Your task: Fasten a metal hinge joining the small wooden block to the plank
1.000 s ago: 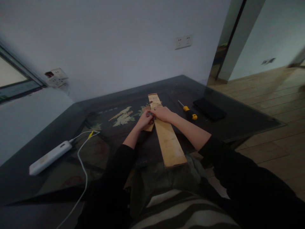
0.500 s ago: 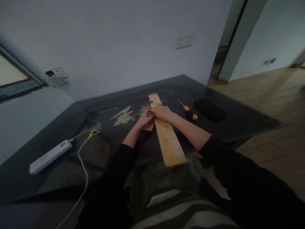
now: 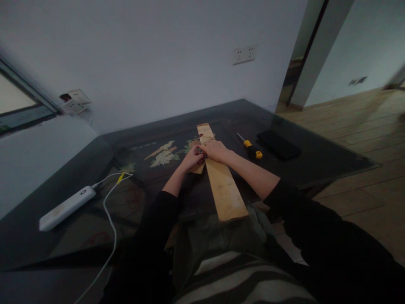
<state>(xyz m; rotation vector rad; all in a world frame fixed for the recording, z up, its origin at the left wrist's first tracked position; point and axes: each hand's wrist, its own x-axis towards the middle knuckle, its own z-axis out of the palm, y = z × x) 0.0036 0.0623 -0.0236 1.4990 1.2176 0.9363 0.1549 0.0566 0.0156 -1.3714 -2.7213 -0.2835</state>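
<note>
Desk [image 3: 95,156], dark with a bird picture [image 3: 163,154] on its top, carries a long white device [image 3: 68,207] near its left side, with a white cable [image 3: 109,219] bearing a yellow tag [image 3: 120,178]. Further right, the left hand [image 3: 192,159] curls its fingers above a short wooden piece [image 3: 198,169]; whether it pinches something small is hidden. Next, the right hand [image 3: 215,150] lies over a long wooden board [image 3: 226,190], fingertips close against the left hand; its grip cannot be told. The board points toward the person, near end by the front edge. Right of it lie a yellow-and-black screwdriver [image 3: 253,150] and, just beside, a flat black object [image 3: 278,144].
</note>
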